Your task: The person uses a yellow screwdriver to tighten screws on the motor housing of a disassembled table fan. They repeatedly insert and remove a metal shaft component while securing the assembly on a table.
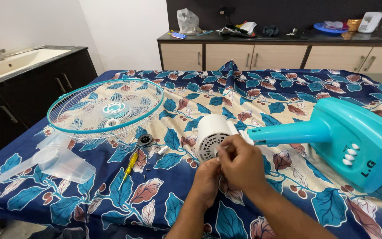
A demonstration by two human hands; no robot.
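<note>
Both forearms come up from the bottom edge of the view and meet over the bedsheet (pixel 253 106), a blue cloth printed with leaves. My right hand (pixel 240 163) sits on top, fingers curled in close, pinching at something small against the face of the white motor housing (pixel 212 135); I cannot tell what the piece is, it is hidden by the fingers. My left hand (pixel 208 177) is under and just left of it, fingers bent tight, touching the vented lower front of the housing. Neither hand is spread; both grips are narrow.

Motor housing: round, white, lying on its side at mid-sheet, joined to the turquoise fan stand (pixel 332 132), whose neck runs right to a wide base with a row of white buttons and dark lettering.

Left of the hands: yellow screwdriver (pixel 131 163) lying loose, a few small dark screws (pixel 146 170) just beside it, a round black and silver part (pixel 145 140) near the grille. Turquoise-rimmed wire fan grille (pixel 106 108) lies flat at upper left. Clear plastic fan blade (pixel 54 159) lies near the left edge of the sheet.

Edges: sheet drops off at lower left; dark cabinet with sink (pixel 9 62) beyond it. Far back, a counter (pixel 279 40) over beige drawers carries a clear plastic bag, a blue plate and mixed clutter, too small to sort. Open sheet lies between hands and far edge, and below the stand at right.
</note>
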